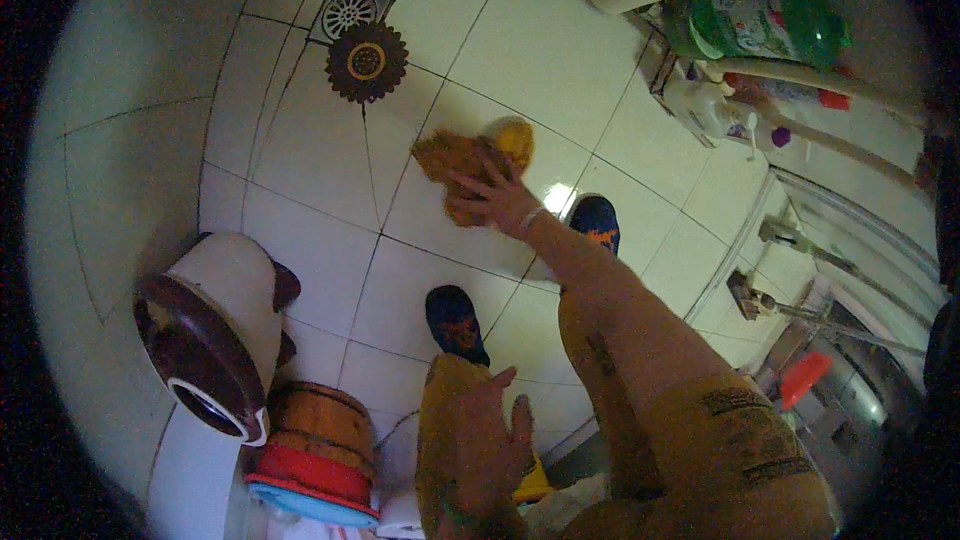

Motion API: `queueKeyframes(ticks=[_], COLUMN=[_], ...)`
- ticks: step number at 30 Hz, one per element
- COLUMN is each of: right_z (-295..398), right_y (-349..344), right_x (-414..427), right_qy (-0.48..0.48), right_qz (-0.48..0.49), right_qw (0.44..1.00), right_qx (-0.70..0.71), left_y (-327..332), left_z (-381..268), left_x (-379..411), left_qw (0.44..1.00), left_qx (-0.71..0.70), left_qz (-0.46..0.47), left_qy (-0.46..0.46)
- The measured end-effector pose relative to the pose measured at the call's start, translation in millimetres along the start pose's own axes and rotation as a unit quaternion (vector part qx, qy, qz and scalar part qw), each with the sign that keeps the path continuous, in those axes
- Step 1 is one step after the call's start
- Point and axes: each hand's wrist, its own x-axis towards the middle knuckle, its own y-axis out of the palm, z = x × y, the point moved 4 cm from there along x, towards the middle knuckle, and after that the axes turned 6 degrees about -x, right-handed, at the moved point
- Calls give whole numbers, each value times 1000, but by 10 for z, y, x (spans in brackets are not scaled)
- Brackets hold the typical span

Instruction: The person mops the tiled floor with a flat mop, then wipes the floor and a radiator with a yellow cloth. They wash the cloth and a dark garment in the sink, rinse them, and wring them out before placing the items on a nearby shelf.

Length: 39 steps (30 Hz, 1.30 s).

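Note:
My right hand (491, 195) reaches down with spread fingers and presses on a crumpled brown cloth (448, 157) on the white tiled floor (315, 142). A yellowish part (516, 142), perhaps of the same cloth, shows beyond the fingertips. Near the bottom, my left hand (491, 435) rests on or just above my left knee, its thumb apart and nothing seen in it. Two dark shoes with orange marks stand on the tiles, the left shoe (456, 322) nearer to me than the right shoe (596, 221).
A metal floor drain (351, 11) lies beside a dark toothed round cover (366, 62). At left stands a brown and white bin (217, 315), near a wooden bucket (319, 420) and a red basin (307, 474). Green bottle (772, 22) and rack fill the upper right; brushes lean at right.

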Motion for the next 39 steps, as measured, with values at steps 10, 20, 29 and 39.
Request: queueKeyframes(ticks=[10,20,29,39], right_z=[-1094,185,1671,-1097], right_y=[-116,579,1523,819], right_x=[-1344,-1256,-2886,-4562], right_qy=[82,440,-92,221], right_qz=[144,19,46,43], right_qw=[982,897,994,968], right_qx=[-90,-30,-37,-111], left_y=[827,1092,1734,2344], left_z=[-49,-118,18,-101], left_x=[-506,-572,-768,-908], left_qw=[972,954,944,940], left_qx=[147,165,243,249], left_qz=[151,249,219,234], left_qy=[107,26,-54,-12])
